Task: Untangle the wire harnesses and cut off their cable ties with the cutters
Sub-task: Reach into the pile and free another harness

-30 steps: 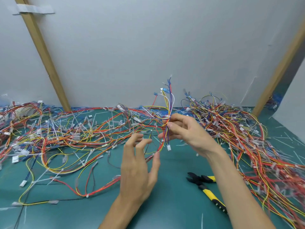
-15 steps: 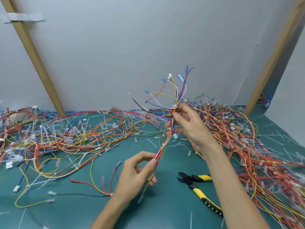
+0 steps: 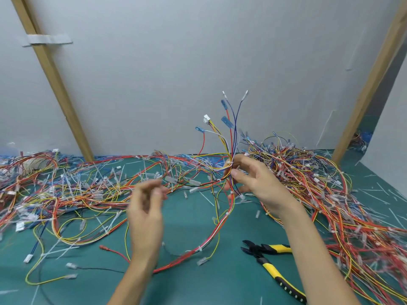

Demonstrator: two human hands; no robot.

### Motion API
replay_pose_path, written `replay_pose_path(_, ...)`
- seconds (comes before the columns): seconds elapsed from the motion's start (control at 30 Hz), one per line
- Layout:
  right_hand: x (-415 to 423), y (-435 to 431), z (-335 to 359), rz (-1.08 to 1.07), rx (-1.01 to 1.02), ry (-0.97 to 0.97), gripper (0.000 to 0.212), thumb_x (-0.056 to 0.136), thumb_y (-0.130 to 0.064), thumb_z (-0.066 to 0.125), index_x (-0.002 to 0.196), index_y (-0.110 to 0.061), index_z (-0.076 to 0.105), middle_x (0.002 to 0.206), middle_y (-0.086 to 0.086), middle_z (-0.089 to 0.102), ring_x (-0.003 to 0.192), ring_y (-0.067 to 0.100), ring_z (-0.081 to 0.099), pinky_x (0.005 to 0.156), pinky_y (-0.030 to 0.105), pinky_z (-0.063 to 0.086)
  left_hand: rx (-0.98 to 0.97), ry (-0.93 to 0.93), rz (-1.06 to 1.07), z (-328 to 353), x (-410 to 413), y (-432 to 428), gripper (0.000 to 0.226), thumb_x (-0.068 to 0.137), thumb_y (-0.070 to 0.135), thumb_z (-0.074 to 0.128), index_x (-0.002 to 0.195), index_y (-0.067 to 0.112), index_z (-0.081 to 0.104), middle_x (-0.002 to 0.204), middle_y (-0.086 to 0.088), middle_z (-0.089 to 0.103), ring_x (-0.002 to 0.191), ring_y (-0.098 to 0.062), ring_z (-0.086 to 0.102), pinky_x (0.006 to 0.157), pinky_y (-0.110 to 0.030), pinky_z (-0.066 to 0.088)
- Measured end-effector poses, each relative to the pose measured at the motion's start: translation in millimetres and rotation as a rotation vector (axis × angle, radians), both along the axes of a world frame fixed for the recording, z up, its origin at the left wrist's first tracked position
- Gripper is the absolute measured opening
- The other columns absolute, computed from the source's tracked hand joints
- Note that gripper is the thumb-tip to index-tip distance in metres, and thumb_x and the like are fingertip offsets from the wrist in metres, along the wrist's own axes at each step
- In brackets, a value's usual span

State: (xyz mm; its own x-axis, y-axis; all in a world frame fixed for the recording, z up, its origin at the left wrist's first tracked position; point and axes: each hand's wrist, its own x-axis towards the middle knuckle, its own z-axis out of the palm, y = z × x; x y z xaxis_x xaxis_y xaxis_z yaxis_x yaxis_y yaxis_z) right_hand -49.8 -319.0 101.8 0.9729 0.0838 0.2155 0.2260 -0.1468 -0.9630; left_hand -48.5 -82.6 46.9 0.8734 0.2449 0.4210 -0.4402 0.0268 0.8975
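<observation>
My right hand (image 3: 256, 184) pinches a wire harness (image 3: 229, 139) of red, yellow, blue and white wires above the green mat. Its connector ends fan upward, and its tail loops down toward me across the mat. A white cable tie (image 3: 229, 162) wraps the bundle just above my fingers. My left hand (image 3: 146, 208) hovers to the left, blurred, fingers loosely curled, holding nothing. The yellow-handled cutters (image 3: 269, 263) lie on the mat under my right forearm, jaws pointing left.
Tangled harness piles cover the mat's left (image 3: 66, 188) and right (image 3: 330, 190) sides. Cut white tie scraps (image 3: 378, 194) litter the green mat (image 3: 198, 282). A grey wall with slanted wooden battens (image 3: 55, 80) stands behind.
My left hand has let go of the harness tail and risen to the left. My right hand still holds the bundle, and the tail now lies slack on the mat.
</observation>
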Motion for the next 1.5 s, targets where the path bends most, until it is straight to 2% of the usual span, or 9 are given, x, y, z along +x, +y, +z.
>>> replay_pose_path(0.1, -0.1, -2.3, -2.2, 0.044, -0.017, 0.024, 0.015, 0.102, -0.002, 0.05, 0.112, -0.005, 0.06, 0.102, 0.012, 0.054, 0.076, 0.02, 0.071, 0.059, 0.031, 0.058, -0.061, -0.06, 0.023, 43.4, 19.6, 13.1, 0.012, 0.101, 0.015, 0.048, 0.102, 0.017, 0.06, 0.089, 0.001, 0.07, 0.08, -0.009, 0.065, 0.071, -0.02, 0.05)
replay_pose_path(0.3, 0.4, -3.5, -2.2, 0.144, -0.093, 0.075, 0.014, 0.103, -0.003, 0.049, 0.11, -0.006, 0.061, 0.1, 0.01, 0.058, 0.076, 0.026, 0.069, 0.072, 0.045, 0.057, 0.391, 0.17, -0.425, 86.7, 36.0, -6.2, 0.038, 0.095, 0.038, 0.062, 0.13, 0.023, 0.055, 0.1, 0.009, 0.077, 0.098, -0.006, 0.071, 0.088, -0.032, 0.054)
replay_pose_path(0.53, 0.0, -11.5, -6.2, 0.185, -0.184, 0.172, 0.015, 0.101, -0.007, 0.056, 0.115, -0.01, 0.062, 0.106, 0.021, 0.056, 0.076, 0.028, 0.072, 0.072, 0.043, 0.056, 0.108, 0.109, -0.312, 88.0, 42.8, -29.4, 0.02, 0.092, 0.003, 0.067, 0.112, 0.008, 0.067, 0.095, -0.007, 0.076, 0.07, -0.016, 0.074, 0.059, -0.019, 0.053)
replay_pose_path(0.7, 1.4, -9.8, -5.0, 0.118, -0.169, 0.181, 0.019, 0.09, -0.036, 0.071, 0.108, -0.034, 0.065, 0.115, 0.002, 0.066, 0.086, 0.027, 0.075, 0.074, 0.032, 0.056, 0.252, 0.048, -0.294, 90.1, 47.7, -34.0, 0.014, 0.09, 0.001, 0.069, 0.103, 0.006, 0.07, 0.086, -0.005, 0.077, 0.07, -0.016, 0.075, 0.061, -0.018, 0.053)
replay_pose_path(0.83, 5.4, -5.3, -4.1, 0.051, -0.195, 0.076, 0.017, 0.089, -0.024, 0.076, 0.092, -0.01, 0.065, 0.086, -0.003, 0.069, 0.08, 0.017, 0.073, 0.078, 0.028, 0.055, 0.352, 0.004, -0.325, 95.1, 49.3, -40.5, 0.012, 0.09, 0.003, 0.07, 0.1, 0.007, 0.071, 0.084, -0.004, 0.077, 0.07, -0.016, 0.075, 0.064, -0.025, 0.058)
replay_pose_path(0.93, 6.0, -2.9, -2.9, 0.026, -0.255, 0.037, 0.017, 0.081, -0.02, 0.084, 0.074, -0.017, 0.068, 0.07, -0.009, 0.065, 0.068, 0.007, 0.06, 0.068, 0.016, 0.046, 0.418, -0.035, -0.328, 98.2, 50.7, -45.6, 0.011, 0.089, 0.004, 0.071, 0.097, 0.011, 0.071, 0.082, -0.001, 0.077, 0.066, -0.015, 0.075, 0.067, -0.03, 0.059)
replay_pose_path(1.07, 8.4, 0.5, -3.8, -0.008, -0.325, 0.033, 0.022, 0.075, -0.024, 0.088, 0.076, -0.01, 0.072, 0.071, 0.003, 0.071, 0.066, 0.009, 0.062, 0.067, 0.023, 0.048, 0.53, -0.096, -0.304, 101.2, 52.1, -56.1, 0.013, 0.088, 0.003, 0.069, 0.094, 0.015, 0.071, 0.076, 0.004, 0.076, 0.062, -0.009, 0.072, 0.065, -0.025, 0.057)
replay_pose_path(1.27, 15.4, -2.5, -9.5, -0.295, -0.152, 0.004, 0.014, 0.079, -0.004, 0.08, 0.088, -0.015, 0.078, 0.084, 0.003, 0.078, 0.086, 0.019, 0.075, 0.084, 0.038, 0.061, 0.635, -0.234, -0.096, 99.1, 55.2, -54.6, 0.022, 0.097, 0.02, 0.062, 0.118, 0.014, 0.063, 0.106, 0.002, 0.071, 0.083, -0.007, 0.068, 0.078, -0.021, 0.05)
replay_pose_path(1.5, 14.9, -15.8, -6.4, -0.371, 0.236, 0.105, 0.025, 0.089, 0.009, 0.065, 0.112, 0.001, 0.068, 0.096, 0.013, 0.075, 0.078, 0.013, 0.075, 0.063, 0.021, 0.058, 0.586, -0.098, 0.089, 31.0, 29.5, -18.3, 0.01, 0.098, 0.018, 0.057, 0.106, 0.018, 0.052, 0.103, 0.002, 0.062, 0.081, -0.003, 0.058, 0.075, -0.016, 0.044)
